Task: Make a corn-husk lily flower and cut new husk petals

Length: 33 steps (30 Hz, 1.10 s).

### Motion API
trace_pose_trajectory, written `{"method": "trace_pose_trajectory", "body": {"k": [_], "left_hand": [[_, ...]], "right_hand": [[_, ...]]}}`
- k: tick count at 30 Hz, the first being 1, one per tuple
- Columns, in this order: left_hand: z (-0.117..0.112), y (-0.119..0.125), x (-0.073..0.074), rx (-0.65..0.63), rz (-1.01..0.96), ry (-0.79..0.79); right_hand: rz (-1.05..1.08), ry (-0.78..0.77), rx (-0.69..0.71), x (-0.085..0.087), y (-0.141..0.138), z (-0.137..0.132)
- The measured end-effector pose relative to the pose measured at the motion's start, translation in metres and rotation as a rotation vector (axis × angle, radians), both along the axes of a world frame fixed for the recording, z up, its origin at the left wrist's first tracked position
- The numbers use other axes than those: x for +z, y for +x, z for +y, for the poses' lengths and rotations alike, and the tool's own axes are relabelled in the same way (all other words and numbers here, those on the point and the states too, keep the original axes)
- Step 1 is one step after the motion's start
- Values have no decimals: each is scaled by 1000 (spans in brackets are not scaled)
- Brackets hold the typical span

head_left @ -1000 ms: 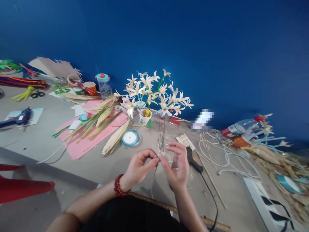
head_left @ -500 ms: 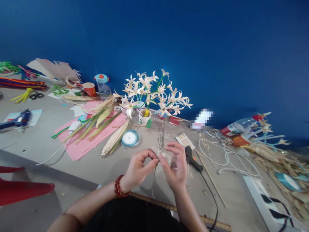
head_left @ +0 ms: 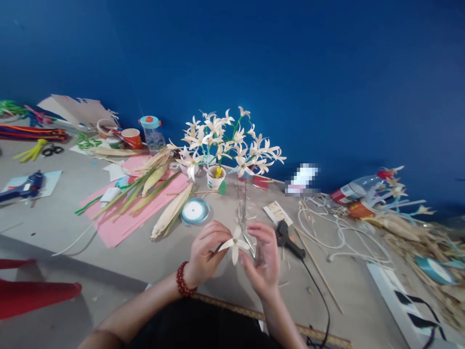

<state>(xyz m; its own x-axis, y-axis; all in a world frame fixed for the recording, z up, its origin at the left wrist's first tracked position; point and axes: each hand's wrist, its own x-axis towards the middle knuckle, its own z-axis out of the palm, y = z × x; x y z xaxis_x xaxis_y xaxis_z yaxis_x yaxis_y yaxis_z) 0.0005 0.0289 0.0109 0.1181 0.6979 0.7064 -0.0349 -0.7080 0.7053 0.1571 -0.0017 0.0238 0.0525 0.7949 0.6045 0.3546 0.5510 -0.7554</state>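
Observation:
A small cream flower [head_left: 235, 244] made of corn husk is held between both hands over the grey table [head_left: 58, 218]. My left hand [head_left: 205, 253], with a red bead bracelet on the wrist, pinches the flower from the left. From the right, my right hand [head_left: 263, 258] closes its fingers on the flower's base and stem. Behind the hands stands a bunch of finished husk flowers [head_left: 227, 140] on green stems in small cups.
A black glue gun [head_left: 286, 237] with its cord lies right of my hands. A roll of tape [head_left: 194, 210], corn husks [head_left: 170, 213] and pink paper [head_left: 123, 218] lie to the left. White cord [head_left: 341, 237], sticks and husk scraps crowd the right. A blue glue gun [head_left: 22, 186] is far left.
The husk flower has come up into view with its petals spread between my fingers. Both hands stay close together at the same spot.

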Motion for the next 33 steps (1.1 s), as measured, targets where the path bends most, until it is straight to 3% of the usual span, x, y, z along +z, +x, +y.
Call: {"method": "trace_pose_trajectory", "body": {"k": [23,28,33], "left_hand": [[-8,3,-1,-23,27,-16],[-6,2,-2,-73,-42,-231],[1,2,-4,-292,-231,-616]], "right_hand": [[-36,35,24,1,-4,-1],[14,-59,73,-8,1,-5],[137,-247,222,-15,0,-9]]}}
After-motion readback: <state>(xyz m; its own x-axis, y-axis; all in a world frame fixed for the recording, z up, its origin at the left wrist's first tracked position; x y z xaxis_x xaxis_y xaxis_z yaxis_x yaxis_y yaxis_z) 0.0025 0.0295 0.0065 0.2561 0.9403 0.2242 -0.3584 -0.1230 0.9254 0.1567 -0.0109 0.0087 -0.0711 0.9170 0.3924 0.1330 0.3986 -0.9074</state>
